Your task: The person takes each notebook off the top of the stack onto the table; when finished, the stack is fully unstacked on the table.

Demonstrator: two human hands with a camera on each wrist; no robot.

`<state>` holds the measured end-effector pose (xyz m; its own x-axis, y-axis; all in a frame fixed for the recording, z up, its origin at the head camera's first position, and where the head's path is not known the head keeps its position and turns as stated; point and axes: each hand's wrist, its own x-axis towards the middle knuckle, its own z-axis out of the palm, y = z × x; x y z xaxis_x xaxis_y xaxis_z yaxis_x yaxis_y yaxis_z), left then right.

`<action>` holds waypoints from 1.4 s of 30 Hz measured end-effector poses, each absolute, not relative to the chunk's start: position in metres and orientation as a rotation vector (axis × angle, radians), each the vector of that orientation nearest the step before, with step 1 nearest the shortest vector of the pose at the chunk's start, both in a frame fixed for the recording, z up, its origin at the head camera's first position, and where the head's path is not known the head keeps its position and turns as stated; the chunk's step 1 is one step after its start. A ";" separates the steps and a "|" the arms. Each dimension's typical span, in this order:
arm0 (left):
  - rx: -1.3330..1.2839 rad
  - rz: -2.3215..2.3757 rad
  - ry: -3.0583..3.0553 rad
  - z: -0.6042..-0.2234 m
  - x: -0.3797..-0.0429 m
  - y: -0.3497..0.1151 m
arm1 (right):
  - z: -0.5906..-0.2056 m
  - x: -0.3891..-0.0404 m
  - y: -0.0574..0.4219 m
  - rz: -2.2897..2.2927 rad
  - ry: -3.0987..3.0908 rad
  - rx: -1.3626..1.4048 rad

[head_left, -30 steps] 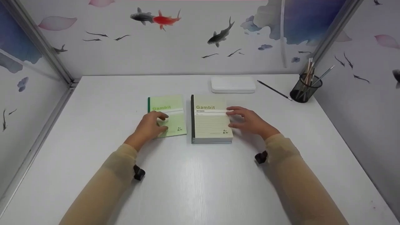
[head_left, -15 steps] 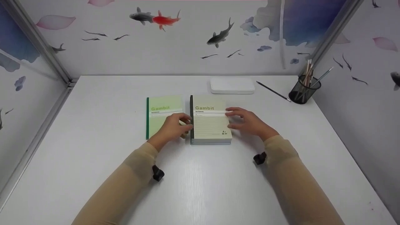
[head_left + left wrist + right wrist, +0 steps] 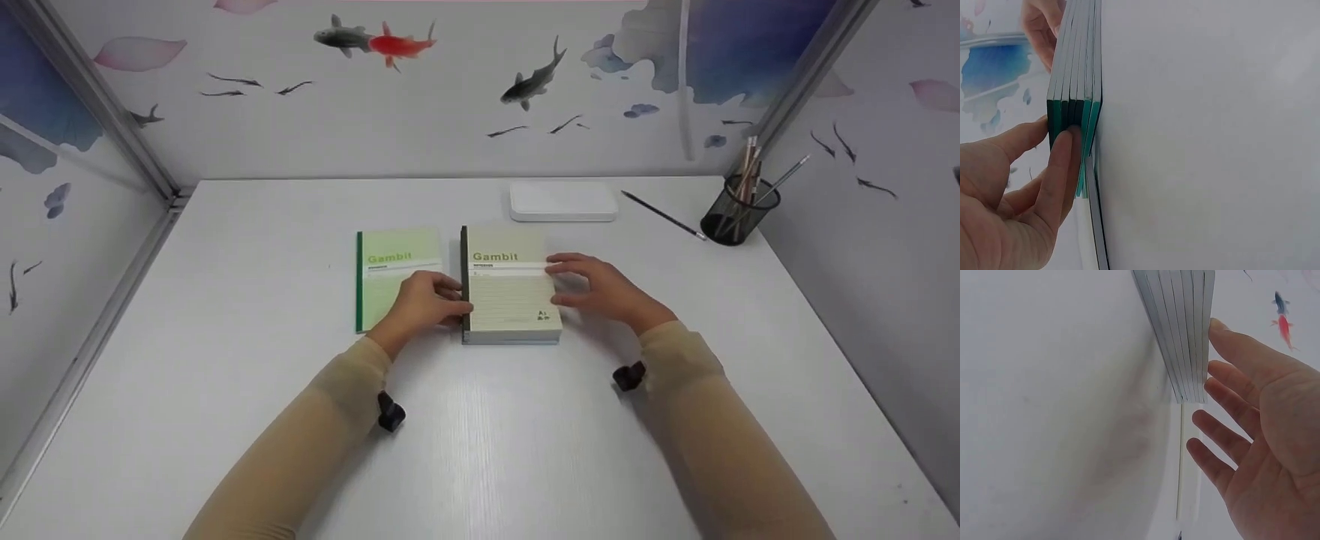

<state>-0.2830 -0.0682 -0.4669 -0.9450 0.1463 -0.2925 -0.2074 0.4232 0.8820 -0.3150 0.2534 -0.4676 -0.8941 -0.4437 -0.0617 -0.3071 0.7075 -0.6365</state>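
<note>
A squared stack of several Gambit notebooks [image 3: 510, 300] lies mid-table, a cream cover on top. My left hand [image 3: 424, 304] is at its left side. In the left wrist view, that hand's thumb meets the top edge while its fingers [image 3: 1055, 180] lie against the dark and teal spines. At the opposite side is my right hand [image 3: 604, 289]; its thumb [image 3: 1230, 337] touches the top edge, and its lower fingers spread loosely beside the stack. One thin green Gambit notebook [image 3: 382, 281] lies to the left, partly covered by my left hand.
A flat white box [image 3: 562, 202] lies behind the stack. Farther right are a black pencil [image 3: 664, 215] and a black mesh cup [image 3: 739, 214] holding several pencils. Printed partition walls [image 3: 262, 135] bound the table at the back and sides.
My left hand has moved right, from over the green notebook to the stack's spine side, uncovering more of that notebook. The right hand has stayed at the stack's right edge.
</note>
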 end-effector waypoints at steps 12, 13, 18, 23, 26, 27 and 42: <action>-0.107 1.543 2.250 -0.463 -0.287 -0.076 | -0.468 -0.317 0.250 -0.972 2.722 -0.632; -0.106 1.551 2.236 -0.463 -0.287 -0.076 | -0.468 -0.318 0.251 -0.978 2.724 -0.630; -0.081 1.605 2.155 -0.463 -0.289 -0.081 | -0.469 -0.318 0.254 -0.997 2.717 -0.647; -0.024 1.668 2.093 -0.465 -0.289 -0.086 | -0.470 -0.318 0.255 -0.972 2.716 -0.661; -0.015 1.706 2.062 -0.466 -0.289 -0.088 | -0.470 -0.317 0.256 -0.957 2.714 -0.630; -0.018 1.720 2.048 -0.466 -0.289 -0.089 | -0.470 -0.317 0.256 -0.958 2.713 -0.621; 0.024 1.875 1.923 -0.473 -0.289 -0.100 | -0.476 -0.314 0.258 -1.031 2.683 -0.564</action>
<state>-0.2893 -0.1004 -0.4732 -0.8978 0.3192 -0.3033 -0.2952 0.0747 0.9525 -0.3144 0.2576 -0.4764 -0.9040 -0.4234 -0.0596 -0.2746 0.6817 -0.6781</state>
